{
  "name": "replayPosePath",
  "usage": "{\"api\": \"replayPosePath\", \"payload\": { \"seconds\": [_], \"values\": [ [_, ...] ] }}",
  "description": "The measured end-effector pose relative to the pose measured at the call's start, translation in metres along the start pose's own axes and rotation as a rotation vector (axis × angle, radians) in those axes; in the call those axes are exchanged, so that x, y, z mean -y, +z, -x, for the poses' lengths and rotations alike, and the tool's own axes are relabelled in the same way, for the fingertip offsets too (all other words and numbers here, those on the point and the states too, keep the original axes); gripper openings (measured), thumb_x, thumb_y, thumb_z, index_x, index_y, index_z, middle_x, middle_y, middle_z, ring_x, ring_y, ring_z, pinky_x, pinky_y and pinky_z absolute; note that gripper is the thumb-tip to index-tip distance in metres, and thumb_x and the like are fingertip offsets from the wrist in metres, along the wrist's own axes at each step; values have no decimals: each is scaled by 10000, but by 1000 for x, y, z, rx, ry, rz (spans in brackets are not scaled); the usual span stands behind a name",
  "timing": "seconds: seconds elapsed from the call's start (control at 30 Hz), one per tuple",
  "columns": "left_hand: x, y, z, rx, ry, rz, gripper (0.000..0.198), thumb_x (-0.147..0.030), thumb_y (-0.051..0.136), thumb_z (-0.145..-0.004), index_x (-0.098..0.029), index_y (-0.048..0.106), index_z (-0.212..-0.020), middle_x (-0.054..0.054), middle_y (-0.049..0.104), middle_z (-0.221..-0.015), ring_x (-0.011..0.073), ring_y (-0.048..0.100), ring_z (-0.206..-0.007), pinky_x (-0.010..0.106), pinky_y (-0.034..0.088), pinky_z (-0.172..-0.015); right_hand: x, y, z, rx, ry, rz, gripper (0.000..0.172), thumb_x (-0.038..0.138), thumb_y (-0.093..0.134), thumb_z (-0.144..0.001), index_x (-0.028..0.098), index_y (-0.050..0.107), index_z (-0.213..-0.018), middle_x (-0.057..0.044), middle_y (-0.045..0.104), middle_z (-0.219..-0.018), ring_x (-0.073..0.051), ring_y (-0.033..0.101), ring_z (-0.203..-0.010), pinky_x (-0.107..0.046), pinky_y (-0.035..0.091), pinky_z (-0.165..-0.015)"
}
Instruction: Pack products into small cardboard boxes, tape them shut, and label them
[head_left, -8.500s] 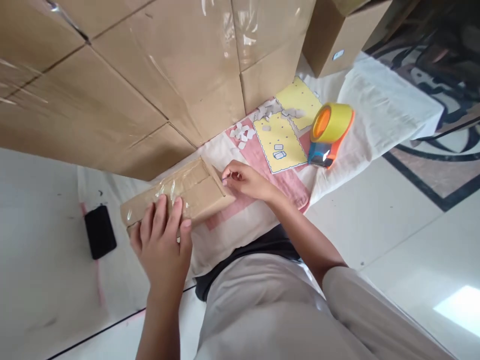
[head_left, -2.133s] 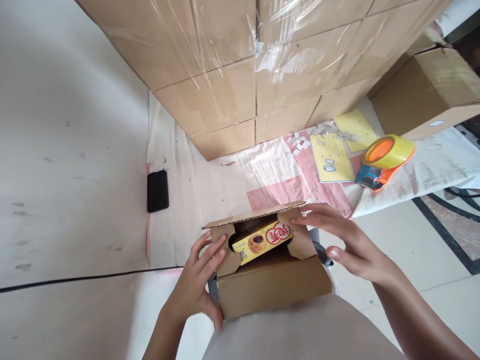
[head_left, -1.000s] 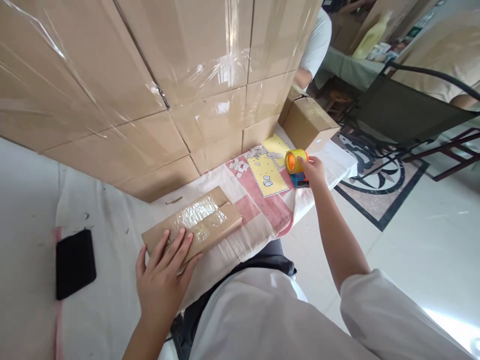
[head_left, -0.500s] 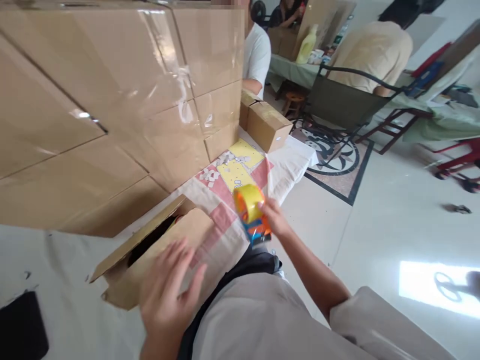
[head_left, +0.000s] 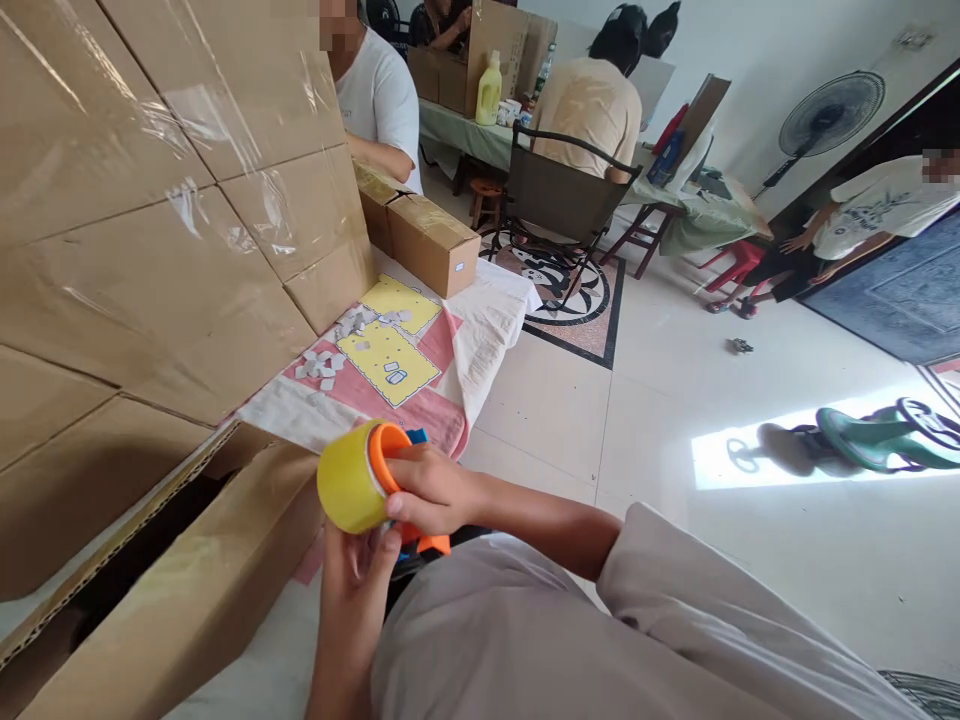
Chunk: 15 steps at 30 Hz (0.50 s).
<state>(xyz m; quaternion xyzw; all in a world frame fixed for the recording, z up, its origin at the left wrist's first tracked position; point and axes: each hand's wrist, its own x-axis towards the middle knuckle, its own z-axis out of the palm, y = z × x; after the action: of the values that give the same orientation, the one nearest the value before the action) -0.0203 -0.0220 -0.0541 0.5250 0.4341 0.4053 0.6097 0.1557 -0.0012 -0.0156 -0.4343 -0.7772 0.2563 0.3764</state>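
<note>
A tape dispenser with a wide yellow roll (head_left: 351, 482) on an orange hub, and blue and orange parts beside it, is held in front of my body. My right hand (head_left: 431, 488) is closed on it, with the fingers at the hub opening and the thumb on the rim. My left hand (head_left: 360, 570) is closed against its underside; the roll hides most of those fingers. To the left stands a cardboard box (head_left: 202, 560) with its top flaps raised and a dark inside. What lies in the box cannot be made out.
Stacked taped cartons (head_left: 225, 250) rise like a wall at left. Yellow printed sheets (head_left: 390, 360) and small grey-white pieces (head_left: 321, 368) lie on the cloth-covered table (head_left: 487, 335). A closed carton (head_left: 431, 240) sits farther back. Several people sit around the room, near a folding chair (head_left: 566, 195).
My right hand has brought the tape dispenser leftward to my left hand, which has left the box flap and come up under the roll. The view has turned right.
</note>
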Motion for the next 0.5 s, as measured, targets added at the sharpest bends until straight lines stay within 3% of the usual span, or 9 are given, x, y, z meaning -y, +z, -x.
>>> {"api": "replayPosePath", "payload": {
  "seconds": [0.1,0.27,0.4,0.5],
  "values": [
    [1,11,5,-106,-6,12,547,-524,681,-882,-257,614,-1354,90,657,-1368,278,590,-1320,381,499,-1104,-2,6,-2,-92,-24,48,616,737,-3,-975,257,331,-780,-56,519,-720,-195,497,-693,-351,503,-720],
    [-6,17,14,-284,19,32,333,-432,744,-850,-225,685,-1103,47,687,-1211,237,629,-1190,364,487,-1056,-13,13,-2,-70,-100,107,545,699,57,-999,268,289,-761,-52,483,-711,-210,514,-735,-355,495,-772],
    [4,14,19,-285,-23,-17,295,-479,735,-839,-216,658,-947,26,678,-1050,212,638,-1063,359,516,-974,-17,16,1,-114,-116,97,542,687,45,-1005,273,279,-744,-45,485,-673,-210,488,-706,-384,498,-803],
    [20,9,19,-207,-10,-64,335,-538,741,-805,-213,684,-860,38,668,-982,226,646,-1027,345,549,-910,-12,21,-1,-183,-153,82,527,646,70,-1023,269,293,-730,-41,494,-659,-200,461,-665,-375,487,-734]
  ]
}}
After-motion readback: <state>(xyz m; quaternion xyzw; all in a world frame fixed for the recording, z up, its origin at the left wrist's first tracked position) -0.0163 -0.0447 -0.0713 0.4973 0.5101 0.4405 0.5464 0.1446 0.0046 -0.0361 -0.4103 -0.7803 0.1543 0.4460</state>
